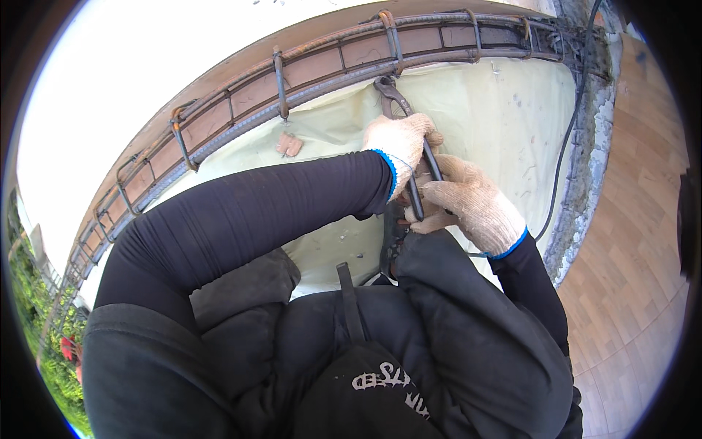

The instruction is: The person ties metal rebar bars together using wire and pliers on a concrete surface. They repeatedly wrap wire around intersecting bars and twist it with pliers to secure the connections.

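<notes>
My left hand (398, 139), in a cream knitted glove with a blue cuff, wraps round a pair of dark metal pincers (426, 157) just below their head. The rounded jaws point away from me, close to the lower bar of a rebar cage (329, 83); I cannot tell whether they touch it. At the handles' near ends, my right hand (479, 208), gloved alike, has its fingers curled about the grips. Some of its fingertips are hidden behind the handles. Below both hands, a dark shoe partly shows.
Pale green sheeting (504, 110) covers the surface under the pincers, with a broken reddish chip (289, 144) on it. A black cable (570, 132) runs along the rough concrete edge (585, 190) at right. Beyond lies a wood-patterned floor (643, 190). Green plants (47, 366) show at lower left.
</notes>
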Demonstrator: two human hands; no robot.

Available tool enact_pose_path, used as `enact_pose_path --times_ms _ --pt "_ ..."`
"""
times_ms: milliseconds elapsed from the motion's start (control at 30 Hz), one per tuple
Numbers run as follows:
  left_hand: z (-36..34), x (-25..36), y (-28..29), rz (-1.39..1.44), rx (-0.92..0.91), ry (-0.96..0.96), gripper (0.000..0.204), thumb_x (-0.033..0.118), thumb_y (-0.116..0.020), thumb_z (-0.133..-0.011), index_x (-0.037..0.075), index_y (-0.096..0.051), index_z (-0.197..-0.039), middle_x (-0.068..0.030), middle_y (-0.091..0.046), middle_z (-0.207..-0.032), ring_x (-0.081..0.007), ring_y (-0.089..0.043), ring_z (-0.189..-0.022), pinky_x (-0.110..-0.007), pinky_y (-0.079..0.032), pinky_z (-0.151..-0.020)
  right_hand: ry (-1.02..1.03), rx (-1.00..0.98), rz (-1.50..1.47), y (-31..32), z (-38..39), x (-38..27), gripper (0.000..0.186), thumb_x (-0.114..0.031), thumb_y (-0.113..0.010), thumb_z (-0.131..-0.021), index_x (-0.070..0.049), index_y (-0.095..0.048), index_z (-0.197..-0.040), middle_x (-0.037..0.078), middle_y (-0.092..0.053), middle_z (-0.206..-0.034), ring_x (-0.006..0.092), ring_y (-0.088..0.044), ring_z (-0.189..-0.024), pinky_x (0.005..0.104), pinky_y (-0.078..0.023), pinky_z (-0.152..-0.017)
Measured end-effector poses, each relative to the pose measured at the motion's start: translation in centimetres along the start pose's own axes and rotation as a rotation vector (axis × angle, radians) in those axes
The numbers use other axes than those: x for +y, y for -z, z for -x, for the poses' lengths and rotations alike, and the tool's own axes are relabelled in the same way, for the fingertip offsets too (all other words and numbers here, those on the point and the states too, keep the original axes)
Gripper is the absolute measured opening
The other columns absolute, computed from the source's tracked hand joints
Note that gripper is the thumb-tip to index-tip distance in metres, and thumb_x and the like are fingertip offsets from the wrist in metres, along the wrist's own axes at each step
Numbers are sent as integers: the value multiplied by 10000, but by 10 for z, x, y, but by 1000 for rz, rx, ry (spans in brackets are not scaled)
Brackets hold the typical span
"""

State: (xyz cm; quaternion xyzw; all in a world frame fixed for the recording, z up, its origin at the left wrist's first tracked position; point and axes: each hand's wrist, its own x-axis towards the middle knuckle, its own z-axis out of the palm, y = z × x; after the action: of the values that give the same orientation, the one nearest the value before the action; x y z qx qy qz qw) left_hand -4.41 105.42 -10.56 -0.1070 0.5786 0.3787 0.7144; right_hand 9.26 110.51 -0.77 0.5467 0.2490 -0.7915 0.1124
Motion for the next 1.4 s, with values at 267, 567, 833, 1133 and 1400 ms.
enact_pose_path --times_ms 267,567,833,1133,1400 --pt "2 1 29 -65 -332 -86 509 498 -576 -1127 36 -737 -1266 -175 -776 -1158 -252 -736 -1075 -396 -567 -989 -41 -225 -430 14 -31 38 333 -245 -684 -1104 -5 -604 -1321 110 -686 -1015 225 -703 -827 410 -634 -739" --pt "-4 -20 44 -585 106 -403 654 552 -454 -1150 -30 -751 -1133 -299 -750 -1041 -476 -717 -1064 -501 -541 -975 120 -66 -251 -3 -11 19 319 -82 -600 -1051 28 -553 -1346 254 -679 -1286 384 -729 -1203 540 -632 -1018" --pt "13 -18 52 -898 163 -511 553 451 -392 -1193 -15 -679 -1113 -312 -733 -1018 -528 -682 -1056 -576 -536 -933 124 26 -82 13 -21 24 272 6 -584 -959 -8 -551 -1228 278 -622 -1393 442 -667 -1357 567 -590 -1120" --pt "42 -12 64 -559 -3 -451 442 369 -442 -1190 4 -618 -1012 -197 -619 -854 -374 -599 -813 -484 -502 -813 158 -84 -263 2 -24 29 353 13 -626 -929 -12 -559 -1275 220 -595 -1396 397 -635 -1370 525 -606 -1046" --pt "71 25 98 -1048 135 -906 449 250 -834 -898 45 -662 -1258 -152 -718 -1160 -367 -715 -1075 -497 -571 -966 133 -306 -344 16 -36 64 368 78 -611 -839 -80 -582 -1169 208 -573 -1443 401 -582 -1444 595 -551 -1118"
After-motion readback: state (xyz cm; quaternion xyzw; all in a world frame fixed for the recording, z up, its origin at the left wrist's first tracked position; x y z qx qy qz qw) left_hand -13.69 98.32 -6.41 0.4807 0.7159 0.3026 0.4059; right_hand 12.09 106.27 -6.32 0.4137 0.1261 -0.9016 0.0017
